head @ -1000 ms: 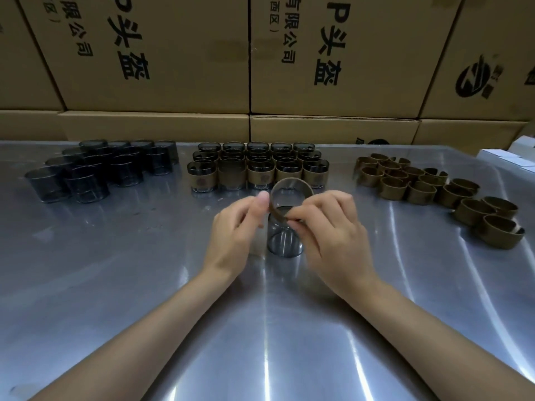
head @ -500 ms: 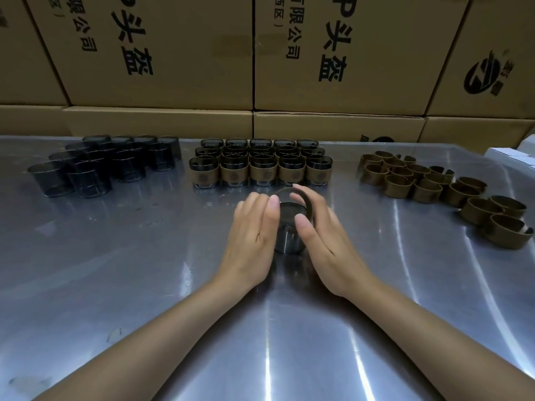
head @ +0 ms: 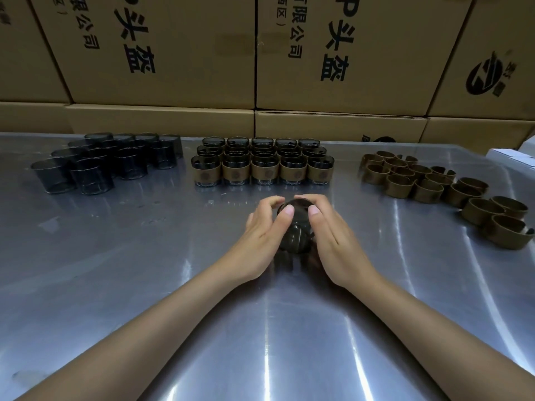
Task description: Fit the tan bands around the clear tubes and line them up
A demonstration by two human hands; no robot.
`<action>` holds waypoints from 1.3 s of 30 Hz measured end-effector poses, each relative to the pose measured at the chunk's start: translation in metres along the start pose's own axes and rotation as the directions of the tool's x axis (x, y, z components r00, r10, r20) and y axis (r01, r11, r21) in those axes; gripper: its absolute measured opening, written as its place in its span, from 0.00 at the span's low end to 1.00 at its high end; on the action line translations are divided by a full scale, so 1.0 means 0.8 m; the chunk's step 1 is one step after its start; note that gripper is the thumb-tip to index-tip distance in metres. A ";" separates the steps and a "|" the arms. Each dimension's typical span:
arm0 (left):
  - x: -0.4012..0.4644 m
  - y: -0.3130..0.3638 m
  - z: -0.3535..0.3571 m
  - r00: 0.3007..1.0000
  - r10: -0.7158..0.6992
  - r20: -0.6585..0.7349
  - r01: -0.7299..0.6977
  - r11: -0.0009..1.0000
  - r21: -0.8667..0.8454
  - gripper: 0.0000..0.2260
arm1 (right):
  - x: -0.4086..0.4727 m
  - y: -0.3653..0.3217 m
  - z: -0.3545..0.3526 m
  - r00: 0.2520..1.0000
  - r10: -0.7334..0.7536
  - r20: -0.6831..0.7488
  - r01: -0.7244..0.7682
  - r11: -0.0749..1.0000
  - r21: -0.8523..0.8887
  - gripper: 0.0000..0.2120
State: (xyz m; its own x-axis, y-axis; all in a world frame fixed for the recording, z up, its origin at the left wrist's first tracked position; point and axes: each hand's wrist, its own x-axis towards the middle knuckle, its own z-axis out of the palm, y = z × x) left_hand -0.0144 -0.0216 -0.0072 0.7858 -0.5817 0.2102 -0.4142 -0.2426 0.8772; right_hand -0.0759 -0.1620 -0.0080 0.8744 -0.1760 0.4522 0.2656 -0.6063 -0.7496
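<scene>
A clear tube stands on the metal table at the centre, with a tan band around it. My left hand and my right hand cup it from both sides, fingers curled round it and thumbs on its near rim. Most of the tube is hidden by the hands. Behind it, rows of banded tubes stand lined up. Bare clear tubes cluster at the far left. Loose tan bands lie spread at the right.
Stacked cardboard boxes form a wall along the table's far edge. A white box corner shows at the far right. Bare shiny metal spreads between me and the hands.
The band, held tilted above the tube a second ago, has gone down over it. Both hands closed in around the tube and slid lower.
</scene>
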 end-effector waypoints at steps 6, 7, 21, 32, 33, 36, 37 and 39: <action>-0.002 0.006 -0.002 1.000 -0.015 0.022 0.015 1.000 0.027 0.27 | 0.001 0.005 -0.005 0.977 0.104 0.186 -0.104 0.995 -0.010 0.26; -0.002 0.006 -0.001 1.000 -0.020 0.021 0.020 0.999 0.032 0.26 | 0.001 0.006 -0.005 0.971 0.117 0.209 -0.116 0.993 -0.020 0.28; -0.002 0.010 0.009 0.994 0.049 0.099 -0.036 0.991 -0.129 0.30 | 0.004 -0.003 -0.005 0.970 0.169 0.176 -0.214 0.937 0.275 0.33; -0.007 0.026 0.017 0.995 -0.094 -0.022 0.071 0.865 -0.496 0.28 | -0.001 -0.030 0.012 0.948 0.303 0.102 -0.302 0.745 0.594 0.39; -0.006 0.026 0.017 0.996 -0.085 -0.030 0.059 0.863 -0.503 0.27 | -0.001 -0.029 0.012 0.947 0.307 0.096 -0.302 0.745 0.594 0.38; -0.006 0.026 0.016 0.996 -0.066 -0.059 0.022 0.832 -0.554 0.24 | -0.001 -0.026 0.013 0.944 0.324 0.059 -0.292 0.739 0.608 0.32; -0.006 0.026 0.015 0.995 -0.075 -0.071 0.020 0.818 -0.574 0.23 | -0.001 -0.025 0.012 0.940 0.336 0.051 -0.295 0.733 0.613 0.31; -0.005 0.025 0.014 0.990 -0.118 -0.082 0.041 0.778 -0.627 0.20 | 0.000 -0.023 0.011 0.931 0.361 0.056 -0.310 0.700 0.644 0.28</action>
State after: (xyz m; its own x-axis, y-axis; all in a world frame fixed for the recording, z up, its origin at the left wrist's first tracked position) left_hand -0.0307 -0.0331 0.0046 0.8643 -0.4830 0.1400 -0.0021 0.2749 0.9615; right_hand -0.0770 -0.1438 0.0017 0.9326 -0.3394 0.1231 0.1760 0.1296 -0.9758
